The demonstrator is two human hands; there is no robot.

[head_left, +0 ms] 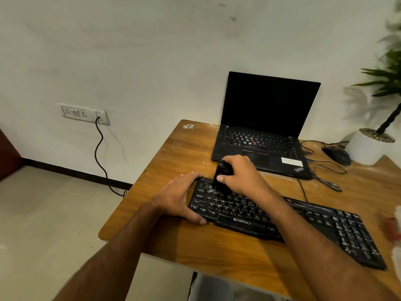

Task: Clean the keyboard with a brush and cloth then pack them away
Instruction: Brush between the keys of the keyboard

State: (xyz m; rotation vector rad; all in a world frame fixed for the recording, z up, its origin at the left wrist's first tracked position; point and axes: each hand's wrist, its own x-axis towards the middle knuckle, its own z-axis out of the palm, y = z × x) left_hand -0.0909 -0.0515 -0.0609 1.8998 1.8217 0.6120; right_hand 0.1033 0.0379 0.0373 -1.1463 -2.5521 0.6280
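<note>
**Brushing the left end of the keyboard**

My right hand (240, 174) is curled round a black brush (221, 177), holding it upright with its lower end down on the upper left keys of the black keyboard (303, 222). The brush is blurred, so I cannot make out its bristles clearly. My left hand (180, 198) grips the keyboard's left end, fingers wrapped over the far corner and thumb lying along the near edge.

The keyboard lies slantwise across the wooden table (173, 153), its left end farther from me and its right end nearer, toward the right edge of the view. Pale specks show on its keys. Beyond it, touching the wall side of the table, an open black laptop (264, 127) stands with a dark screen. To the laptop's right rest a black mouse (337, 155) with loose cables, then a white pot holding a green plant (368, 144). On the left wall, a black cord hangs from a socket plate (84, 114).
</note>
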